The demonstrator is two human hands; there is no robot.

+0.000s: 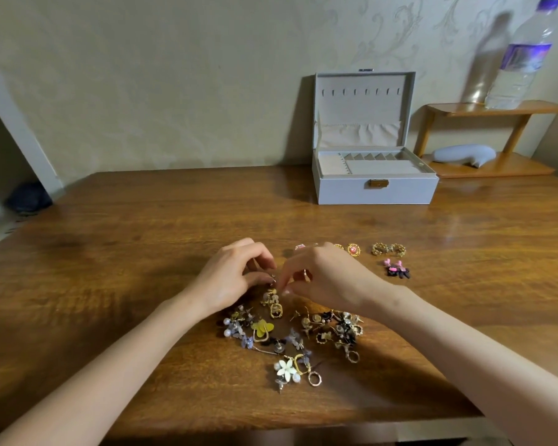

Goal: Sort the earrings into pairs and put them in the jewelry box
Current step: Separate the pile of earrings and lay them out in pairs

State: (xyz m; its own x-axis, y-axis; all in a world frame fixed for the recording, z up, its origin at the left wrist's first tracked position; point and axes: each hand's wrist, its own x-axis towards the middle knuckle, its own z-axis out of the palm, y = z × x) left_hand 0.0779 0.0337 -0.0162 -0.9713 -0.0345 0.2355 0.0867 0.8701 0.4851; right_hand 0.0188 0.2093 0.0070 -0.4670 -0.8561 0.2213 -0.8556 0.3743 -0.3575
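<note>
The unsorted earrings (290, 333) lie in a tangled heap on the table (110, 252), midway along and a little back from its near edge. They are small things of thin gold wire, pearl beads, dark bows and enamel petals, among them a white flower (284, 367) and a mustard butterfly (262, 328).

At the heap's far side the left hand (236, 275) has its fingers curled and pinches a small metal earring (273, 278); the right hand (326, 278), just beside it, keeps a gold hoop (306, 274) tucked in its curled fingers while its fingertips (285, 291) reach down to the heap.

Toward the right edge, three matched sets sit apart: gold rounds with pink centres (353, 249), gold wreath studs (388, 249) and pink-and-black bows (397, 269).

The pairing step looks well short of done, and nothing appears to be boxed yet. The next move likely calls for teasing a mate free of hooked wires without dragging its neighbours along.

The jewelry box (377, 189), grey with a brass clasp and a pale lining, stands open near the far right corner; beyond it are a wooden shelf (484, 169) and a clear bottle (522, 66).
</note>
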